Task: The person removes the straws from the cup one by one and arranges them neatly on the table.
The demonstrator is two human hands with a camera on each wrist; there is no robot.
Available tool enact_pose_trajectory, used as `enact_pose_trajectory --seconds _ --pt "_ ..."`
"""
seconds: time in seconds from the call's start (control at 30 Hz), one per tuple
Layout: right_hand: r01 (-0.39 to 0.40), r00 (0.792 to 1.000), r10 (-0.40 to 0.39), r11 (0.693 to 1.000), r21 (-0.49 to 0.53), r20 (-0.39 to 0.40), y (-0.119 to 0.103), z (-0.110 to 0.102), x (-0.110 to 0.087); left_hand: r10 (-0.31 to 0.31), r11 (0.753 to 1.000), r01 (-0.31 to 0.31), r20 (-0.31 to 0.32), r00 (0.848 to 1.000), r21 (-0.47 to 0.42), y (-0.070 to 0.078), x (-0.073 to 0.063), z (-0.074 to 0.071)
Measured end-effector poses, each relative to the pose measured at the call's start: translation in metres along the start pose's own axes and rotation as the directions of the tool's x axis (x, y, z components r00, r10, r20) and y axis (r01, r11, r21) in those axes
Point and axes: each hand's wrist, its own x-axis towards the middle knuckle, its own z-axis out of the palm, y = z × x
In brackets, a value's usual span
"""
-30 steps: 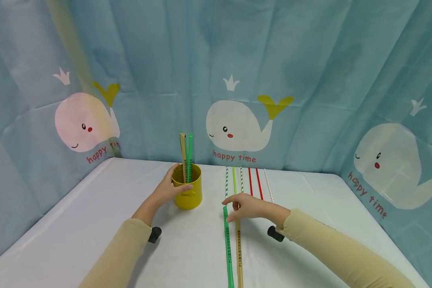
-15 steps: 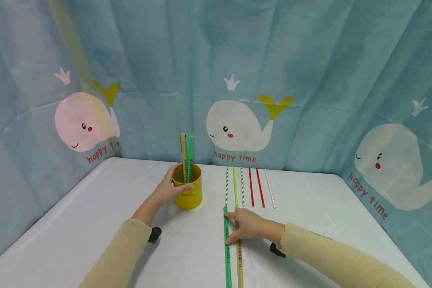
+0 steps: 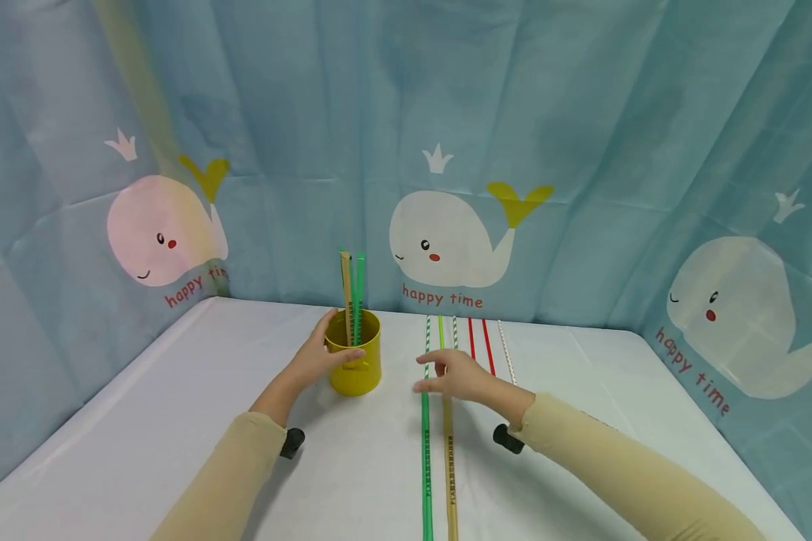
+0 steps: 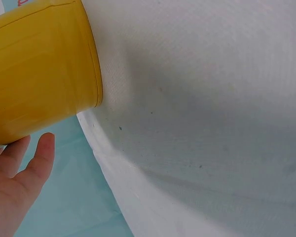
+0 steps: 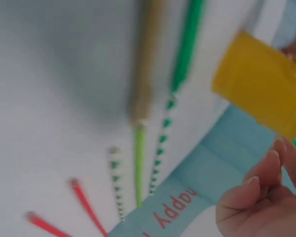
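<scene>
A yellow bucket (image 3: 364,370) stands upright on the table; wrapped straws (image 3: 358,289), tan and green, lean inside it. My left hand (image 3: 311,361) holds the bucket's left side, thumb in front and fingers round the back. Above the table my right hand (image 3: 465,377) hovers with thumb and fingers apart, nothing between them. Beneath it lie a green wrapped straw (image 3: 427,458) and a tan wrapped straw (image 3: 450,458), side by side. Beyond them a light green straw (image 5: 139,168) and a green-striped straw (image 5: 160,143) show in the right wrist view.
Red straws (image 3: 489,347) and a white patterned straw (image 3: 507,353) lie to the right at the back. The white table (image 3: 582,376) ends against a light blue curtain (image 3: 298,225) printed with whales.
My right hand came down onto the green wrapped straw, then lifted away and moved forward. That straw now lies straighter, near parallel to the tan one. My left hand stayed on the bucket.
</scene>
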Motion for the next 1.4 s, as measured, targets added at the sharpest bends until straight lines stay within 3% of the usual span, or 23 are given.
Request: enact_pose_trajectory --seconds 0.17,0.37,0.57,0.77,0.9,1.2,1.4 --pt "-0.029 0.993 0.049 0.984 0.175 -0.108 -0.016 -0.006 0.032 -0.013 1.000 0.014 -0.016 1.000 0.020 0.000 -0.001 0.000" --pt "-0.041 0.984 0.092 0.950 0.309 -0.152 -0.034 0.004 0.069 -0.023 0.999 0.024 -0.029 0.999 0.029 0.000 -0.001 0.002" --pt "-0.080 0.984 0.131 0.931 0.355 -0.122 -0.054 0.018 0.104 -0.013 1.000 0.013 -0.029 1.000 0.014 -0.002 -0.003 0.002" --pt "-0.087 0.985 0.130 0.945 0.315 -0.117 -0.064 0.029 0.128 -0.016 1.000 0.016 -0.049 0.999 0.013 0.000 -0.005 0.004" --pt "-0.087 0.981 0.133 0.952 0.294 -0.140 -0.066 0.030 0.134 -0.012 1.000 0.013 -0.055 0.998 0.019 0.002 -0.004 0.005" --pt "-0.065 0.965 0.122 0.969 0.239 -0.232 -0.067 0.025 0.127 -0.012 0.999 0.014 -0.054 0.998 0.045 0.004 -0.005 0.006" --pt "-0.030 0.961 0.102 0.963 0.269 -0.258 -0.059 0.026 0.122 -0.012 0.999 0.013 -0.041 0.999 0.043 0.003 -0.006 0.004"
